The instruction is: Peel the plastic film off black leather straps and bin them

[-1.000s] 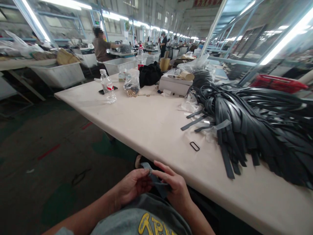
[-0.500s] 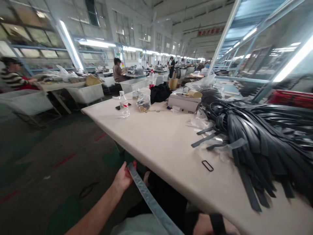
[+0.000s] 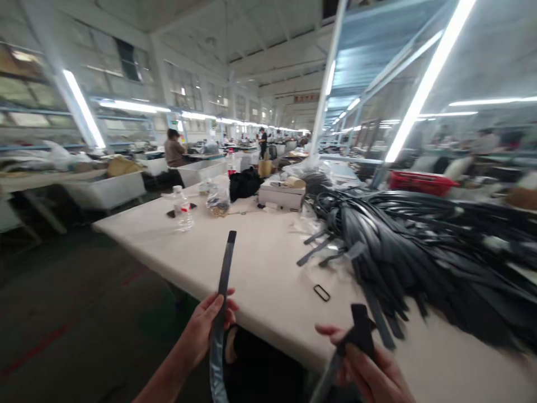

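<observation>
Head view: two bare hands at the near edge of a pale work table (image 3: 260, 252).
Left strap: dark strap (image 3: 226, 267) rises through the left hand (image 3: 208, 322); black tip stands above the fingers, greyish shiny length hangs below, past the near edge.
Right strap: black folded end (image 3: 361, 331) sits upright in the right hand (image 3: 367, 366); blurred length trails down-left. Cannot tell whether both ends belong to one strap.
Ring: black rectangular ring (image 3: 325, 290) lies flat on the table, between the hands and farther in.
Pile: heap of black straps (image 3: 390, 252) covers the table's right side, loose ends reaching close to the right hand.
Far edge: pale box (image 3: 281, 196), black cloth (image 3: 244, 183), clear bag (image 3: 218, 198).
Left corner: water bottle (image 3: 183, 211) upright nearby.
Left grip: nearly closed, thumb pressed over strap, other fingertips showing beyond.
Right grip: thumb and fingers pinch the fold; forefinger points out leftward.
</observation>
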Demonstrator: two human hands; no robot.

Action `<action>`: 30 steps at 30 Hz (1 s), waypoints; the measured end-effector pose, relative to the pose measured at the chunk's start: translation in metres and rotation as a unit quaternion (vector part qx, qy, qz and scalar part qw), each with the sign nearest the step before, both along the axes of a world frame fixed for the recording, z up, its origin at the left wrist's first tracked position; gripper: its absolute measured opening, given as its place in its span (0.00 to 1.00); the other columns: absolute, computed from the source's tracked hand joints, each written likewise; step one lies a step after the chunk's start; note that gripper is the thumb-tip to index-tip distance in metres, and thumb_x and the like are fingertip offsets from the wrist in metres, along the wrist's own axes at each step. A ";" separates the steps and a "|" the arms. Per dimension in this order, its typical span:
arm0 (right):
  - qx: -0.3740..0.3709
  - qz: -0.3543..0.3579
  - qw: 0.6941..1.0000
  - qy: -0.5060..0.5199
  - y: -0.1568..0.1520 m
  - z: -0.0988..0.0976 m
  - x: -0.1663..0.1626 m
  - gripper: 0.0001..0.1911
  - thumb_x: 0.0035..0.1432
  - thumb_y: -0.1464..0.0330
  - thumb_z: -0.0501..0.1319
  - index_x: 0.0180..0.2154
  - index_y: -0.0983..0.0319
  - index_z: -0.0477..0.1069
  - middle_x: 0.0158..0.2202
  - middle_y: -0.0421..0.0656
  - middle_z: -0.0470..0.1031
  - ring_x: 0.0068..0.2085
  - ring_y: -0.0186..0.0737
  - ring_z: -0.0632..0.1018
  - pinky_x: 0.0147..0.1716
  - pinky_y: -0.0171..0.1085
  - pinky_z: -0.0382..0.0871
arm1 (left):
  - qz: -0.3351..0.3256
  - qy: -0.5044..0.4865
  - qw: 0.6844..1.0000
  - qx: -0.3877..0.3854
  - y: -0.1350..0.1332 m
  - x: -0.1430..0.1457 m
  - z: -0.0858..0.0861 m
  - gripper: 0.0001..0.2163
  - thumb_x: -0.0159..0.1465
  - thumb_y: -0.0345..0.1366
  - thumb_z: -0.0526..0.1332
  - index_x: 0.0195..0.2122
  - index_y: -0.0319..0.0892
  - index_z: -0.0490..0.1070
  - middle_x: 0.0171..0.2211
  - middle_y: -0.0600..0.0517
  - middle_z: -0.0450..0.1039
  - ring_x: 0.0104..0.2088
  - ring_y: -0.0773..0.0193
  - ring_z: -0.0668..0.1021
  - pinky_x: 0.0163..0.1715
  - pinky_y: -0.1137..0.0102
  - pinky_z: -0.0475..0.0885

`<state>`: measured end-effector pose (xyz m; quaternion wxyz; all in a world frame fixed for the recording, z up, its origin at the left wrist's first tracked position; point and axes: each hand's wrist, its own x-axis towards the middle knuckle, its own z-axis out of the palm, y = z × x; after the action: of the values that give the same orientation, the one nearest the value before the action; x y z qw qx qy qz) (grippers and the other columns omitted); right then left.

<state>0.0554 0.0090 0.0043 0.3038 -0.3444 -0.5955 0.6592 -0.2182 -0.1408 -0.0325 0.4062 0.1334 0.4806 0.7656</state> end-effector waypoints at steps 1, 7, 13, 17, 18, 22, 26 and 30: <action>-0.008 -0.011 0.999 0.032 0.005 0.007 -0.002 0.18 0.50 0.50 0.67 0.32 0.57 0.82 0.51 0.49 0.79 0.22 0.30 0.73 0.19 0.31 0.68 | -0.049 0.018 0.999 -0.008 0.005 0.009 -0.004 0.18 0.55 0.42 0.71 0.43 0.37 0.78 0.29 0.48 0.79 0.24 0.67 0.77 0.23 0.76 0.69; 0.009 -0.014 0.993 0.119 0.026 0.023 -0.013 0.17 0.55 0.54 0.65 0.39 0.60 0.81 0.46 0.47 0.81 0.14 0.18 0.53 0.16 0.30 0.58 | -0.336 0.112 0.933 -0.056 0.030 0.058 -0.009 0.19 0.60 0.49 0.66 0.42 0.38 0.79 0.30 0.45 0.79 0.25 0.65 0.77 0.26 0.73 0.69; 0.035 -0.050 0.988 0.145 0.026 0.026 0.003 0.16 0.49 0.54 0.69 0.32 0.59 0.82 0.39 0.47 0.84 0.32 0.38 0.77 0.25 0.33 0.67 | -0.429 0.169 0.886 -0.052 0.037 0.084 -0.005 0.18 0.63 0.50 0.62 0.43 0.39 0.79 0.33 0.45 0.78 0.29 0.63 0.76 0.31 0.71 0.70; 0.063 -0.116 0.980 0.147 0.025 0.026 0.017 0.16 0.52 0.54 0.67 0.33 0.60 0.81 0.40 0.47 0.83 0.32 0.41 0.78 0.32 0.39 0.73 | -0.462 0.212 0.858 -0.080 0.040 0.086 -0.009 0.17 0.64 0.48 0.61 0.42 0.40 0.79 0.37 0.45 0.79 0.36 0.59 0.77 0.39 0.68 0.70; 0.070 -0.125 0.979 0.145 0.023 0.025 0.017 0.16 0.54 0.54 0.66 0.34 0.60 0.81 0.40 0.47 0.83 0.31 0.41 0.78 0.33 0.40 0.74 | -0.460 0.234 0.852 -0.083 0.042 0.086 -0.007 0.16 0.64 0.47 0.61 0.43 0.40 0.79 0.39 0.45 0.79 0.39 0.57 0.77 0.41 0.68 0.70; 0.110 -0.115 0.977 0.140 0.009 0.018 0.001 0.14 0.55 0.56 0.65 0.35 0.58 0.81 0.42 0.45 0.83 0.40 0.44 0.80 0.45 0.43 0.74 | -0.431 0.297 0.852 -0.011 0.061 0.096 0.013 0.17 0.62 0.47 0.63 0.48 0.42 0.76 0.44 0.46 0.77 0.46 0.53 0.75 0.48 0.67 0.68; 0.150 -0.093 0.978 0.114 -0.003 0.016 -0.009 0.12 0.58 0.59 0.64 0.37 0.59 0.82 0.42 0.45 0.83 0.43 0.47 0.80 0.44 0.43 0.75 | -0.389 0.283 0.876 0.023 0.082 0.117 0.026 0.14 0.60 0.45 0.65 0.43 0.41 0.77 0.38 0.49 0.77 0.40 0.56 0.75 0.44 0.70 0.69; 0.172 -0.105 0.976 0.086 -0.006 0.017 0.004 0.11 0.59 0.61 0.64 0.39 0.59 0.82 0.40 0.45 0.83 0.40 0.43 0.81 0.39 0.38 0.74 | -0.390 0.292 0.873 -0.027 0.085 0.133 0.022 0.11 0.62 0.44 0.63 0.33 0.40 0.76 0.28 0.52 0.73 0.30 0.62 0.71 0.33 0.74 0.67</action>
<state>0.0591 0.0025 0.0215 0.4759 -0.2892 -0.6319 0.5391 -0.0852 -0.0562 -0.0104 0.5165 0.5164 0.5065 0.4583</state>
